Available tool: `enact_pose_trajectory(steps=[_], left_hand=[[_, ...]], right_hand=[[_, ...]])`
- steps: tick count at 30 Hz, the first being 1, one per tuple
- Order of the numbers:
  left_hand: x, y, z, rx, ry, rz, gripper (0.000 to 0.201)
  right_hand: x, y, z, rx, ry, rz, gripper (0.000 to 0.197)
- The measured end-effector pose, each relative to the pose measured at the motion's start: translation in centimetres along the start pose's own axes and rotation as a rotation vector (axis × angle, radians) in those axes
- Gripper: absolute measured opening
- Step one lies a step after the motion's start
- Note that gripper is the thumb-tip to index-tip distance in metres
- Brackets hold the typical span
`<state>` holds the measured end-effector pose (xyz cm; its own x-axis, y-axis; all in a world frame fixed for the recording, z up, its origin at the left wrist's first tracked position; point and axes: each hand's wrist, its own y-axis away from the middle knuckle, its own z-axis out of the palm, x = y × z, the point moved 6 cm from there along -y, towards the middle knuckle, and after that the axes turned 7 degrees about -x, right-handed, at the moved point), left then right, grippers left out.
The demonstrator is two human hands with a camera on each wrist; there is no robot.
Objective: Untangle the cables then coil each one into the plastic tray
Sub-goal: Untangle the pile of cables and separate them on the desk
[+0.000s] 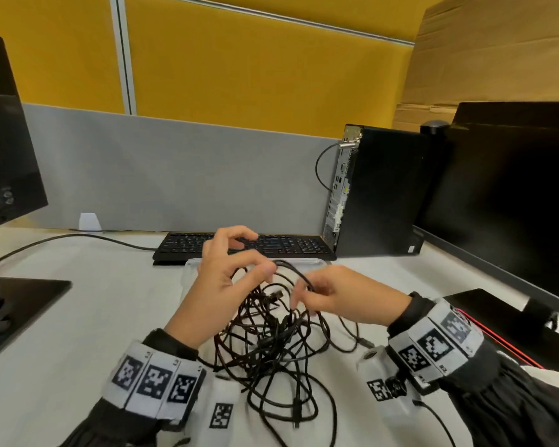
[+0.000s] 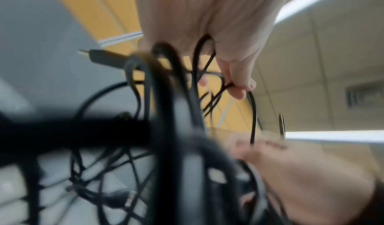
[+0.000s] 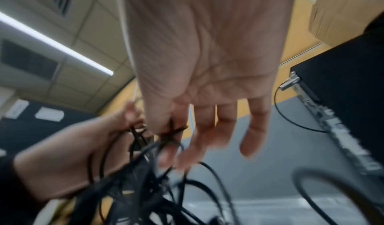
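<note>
Yellow and grey partition panels back a white desk [image 1: 78, 317] where a black keyboard [image 1: 246, 245] lies flat, and everything else is best placed from that keyboard. Just in front of it sits the clear plastic tray [image 1: 192, 264], its rim showing between the hands, with no coil in it yet as far as can be seen. Nearer still, a knot of thin black cables [image 1: 271, 343] sprawls on the desk and rises into both hands. The left hand [image 1: 220, 285] pinches one strand between thumb and forefinger, its other fingers curled loosely above; the left wrist view shows that pinch clearly. The right hand [image 1: 333, 300] nips a strand between thumb and forefinger, while its remaining fingers hang straight and spread. To the keyboard's right stands a black desktop tower [image 1: 378, 191], beside a dark monitor [image 1: 510, 195]. The risk, as I judge it, is that pulling the two pinched strands apart while loops still cross would tighten the knot rather than free it; a connector [image 1: 276, 295] hanging in the middle could also snag on a loop. No brand or writing is legible; the wrist bands [image 1: 155, 380] carry only black-and-white square markers.
</note>
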<state>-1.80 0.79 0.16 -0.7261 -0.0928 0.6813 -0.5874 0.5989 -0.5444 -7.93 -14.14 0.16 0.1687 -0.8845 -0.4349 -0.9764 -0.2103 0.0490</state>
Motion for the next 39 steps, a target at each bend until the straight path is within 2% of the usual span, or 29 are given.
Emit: enact_pose_trajectory(steps=[3, 6, 8, 9, 12, 14, 16, 19, 22, 24, 25, 26, 28, 30, 32, 35, 37, 39], left_hand=[[0.1, 0.0, 0.3, 0.048, 0.286, -0.039, 0.024], [-0.3, 0.0, 0.2, 0.130, 0.462, -0.136, 0.029], [0.1, 0.0, -0.1, 0.106, 0.364, -0.120, 0.024], [0.5, 0.1, -0.1, 0.079, 0.246, -0.080, 0.020], [2.4, 0.7, 0.5, 0.036, -0.279, 0.082, 0.036], [3.2, 0.9, 1.0, 0.005, -0.346, 0.137, 0.040], [3.4, 0.8, 0.7, 0.004, -0.190, 0.153, 0.039], [3.2, 0.5, -0.7, 0.077, 0.211, 0.116, 0.038], [1.1, 0.3, -2.2, 0.269, 0.574, -0.086, 0.039], [-0.5, 0.2, -2.5, 0.340, 0.726, -0.224, 0.035], [-0.9, 0.3, -2.7, 0.361, 0.678, -0.240, 0.033], [-0.9, 0.4, -3.2, 0.380, 0.515, -0.217, 0.030], [0.5, 0.6, -3.8, 0.398, -0.021, -0.077, 0.028], [2.2, 0.9, -3.1, 0.350, -0.485, 0.040, 0.037], [3.5, 0.9, -1.5, 0.242, -0.789, 0.133, 0.040], [3.7, 0.9, 0.7, 0.070, -1.024, 0.238, 0.037], [3.2, 0.8, 1.2, -0.012, -1.027, 0.271, 0.039], [2.9, 0.8, 1.3, -0.052, -0.977, 0.287, 0.037]], right_hand=[[1.4, 0.6, 1.2, -0.141, -0.097, 0.097, 0.019], [1.5, 0.9, 0.6, -0.085, 0.002, 0.113, 0.023], [0.9, 0.9, 0.2, 0.008, 0.100, 0.124, 0.029], [0.4, 0.9, 0.2, 0.042, 0.152, 0.131, 0.033], [-1.6, 0.8, -0.1, 0.150, 0.311, 0.115, 0.036], [-2.4, 0.5, -0.6, 0.234, 0.383, 0.095, 0.033], [-2.7, 0.1, -0.4, 0.249, 0.360, 0.045, 0.034], [-1.1, -0.1, 0.6, 0.134, 0.184, 0.013, 0.034], [1.1, 0.6, 1.2, 0.047, 0.042, 0.048, 0.031], [1.5, 1.1, 1.1, 0.051, 0.051, 0.058, 0.033], [1.4, 1.2, 1.1, 0.063, 0.094, 0.068, 0.033], [1.1, 1.3, 1.1, 0.069, 0.158, 0.085, 0.033], [0.2, 1.2, 1.2, 0.075, 0.316, 0.118, 0.032], [-0.8, 1.0, 1.1, 0.121, 0.433, 0.125, 0.030], [-1.7, 0.8, 1.1, 0.200, 0.534, 0.114, 0.033], [-2.9, 0.5, 1.3, 0.248, 0.671, 0.066, 0.050], [-3.3, 0.3, 1.3, 0.293, 0.742, 0.070, 0.054], [-3.4, 0.6, 1.0, 0.332, 0.699, 0.089, 0.051]])
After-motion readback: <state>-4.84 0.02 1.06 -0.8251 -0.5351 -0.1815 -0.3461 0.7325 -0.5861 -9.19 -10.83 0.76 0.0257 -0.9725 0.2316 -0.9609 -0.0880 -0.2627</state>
